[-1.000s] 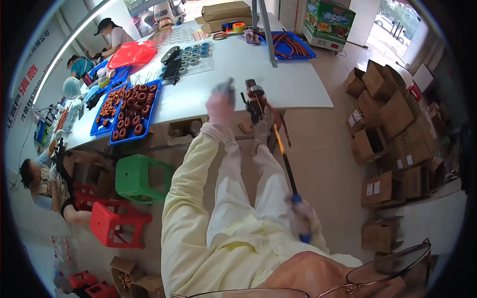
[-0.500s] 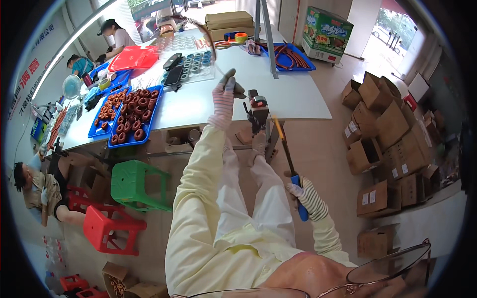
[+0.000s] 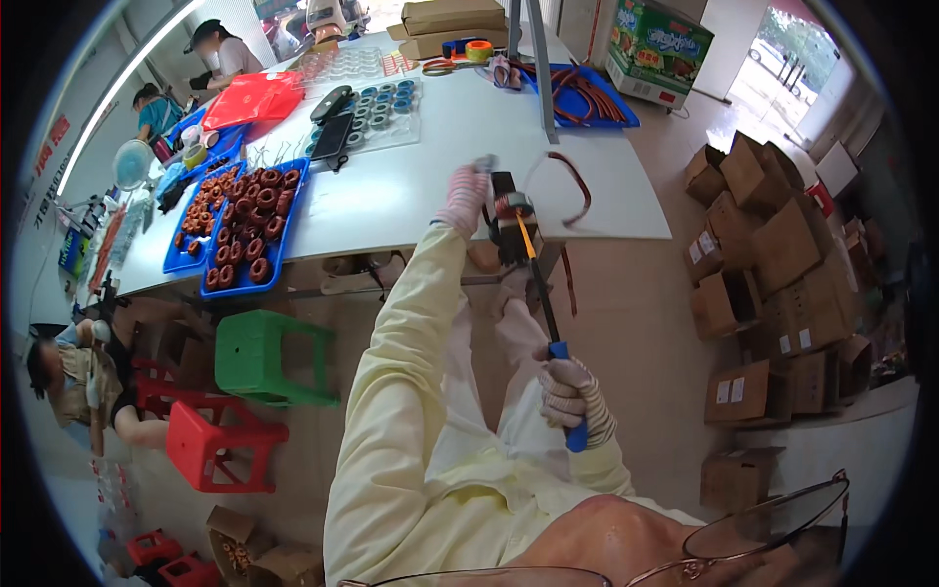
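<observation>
My left hand (image 3: 466, 196), in a striped knit glove, reaches out to the near edge of the white table (image 3: 391, 196) and grips the top of a small black clamp-like fixture (image 3: 506, 223) with a copper-wound coil on it. My right hand (image 3: 572, 394), gloved too, is closed on the blue handle of a long tool (image 3: 541, 303) with a yellow and black shaft. The shaft points up at the coil in the fixture. A loop of copper wire (image 3: 577, 191) curls off the fixture to the right.
Blue trays of copper coils (image 3: 240, 230) lie on the table's left, a blue tray of wire (image 3: 587, 93) and cardboard boxes at its far end. Green (image 3: 264, 357) and red stools (image 3: 210, 445) stand left of my legs. Cartons (image 3: 773, 274) pile up on the right. Other people work at left.
My left hand has stayed at the fixture. My right hand with the blue-handled tool has risen from beside my leg, and the shaft now reaches the coil.
</observation>
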Demonstrator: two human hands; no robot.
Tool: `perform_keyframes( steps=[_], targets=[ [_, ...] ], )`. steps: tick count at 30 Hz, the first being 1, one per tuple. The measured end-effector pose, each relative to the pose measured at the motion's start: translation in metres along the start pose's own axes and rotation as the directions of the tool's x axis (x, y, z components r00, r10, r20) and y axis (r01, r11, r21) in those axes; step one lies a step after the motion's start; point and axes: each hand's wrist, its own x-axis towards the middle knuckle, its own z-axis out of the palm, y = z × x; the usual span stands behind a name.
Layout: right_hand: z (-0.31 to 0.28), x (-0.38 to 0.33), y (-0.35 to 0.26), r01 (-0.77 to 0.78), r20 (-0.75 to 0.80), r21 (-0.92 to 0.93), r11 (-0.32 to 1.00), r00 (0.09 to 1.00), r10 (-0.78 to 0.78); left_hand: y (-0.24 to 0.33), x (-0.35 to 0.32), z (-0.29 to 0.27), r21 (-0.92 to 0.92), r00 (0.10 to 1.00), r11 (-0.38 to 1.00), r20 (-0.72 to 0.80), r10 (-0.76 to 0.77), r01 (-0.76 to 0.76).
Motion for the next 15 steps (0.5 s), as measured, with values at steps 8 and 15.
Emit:
perform_keyframes(
  steps=[8,15],
  targets=[
    [0.000,-0.126,0.043,-0.044,-0.176,-0.158,0.986,0.984,0.016,0.070,-0.154,-0.046,0.583,0.663,0.490,0.116,0.740,-0.648],
    [-0.029,-0.084,0.062,-0.069,-0.257,-0.927,0.368,0.833,-0.489,0.088,-0.141,-0.057,0.196,0.538,0.506,0.423,0.729,-0.840]
  ],
)
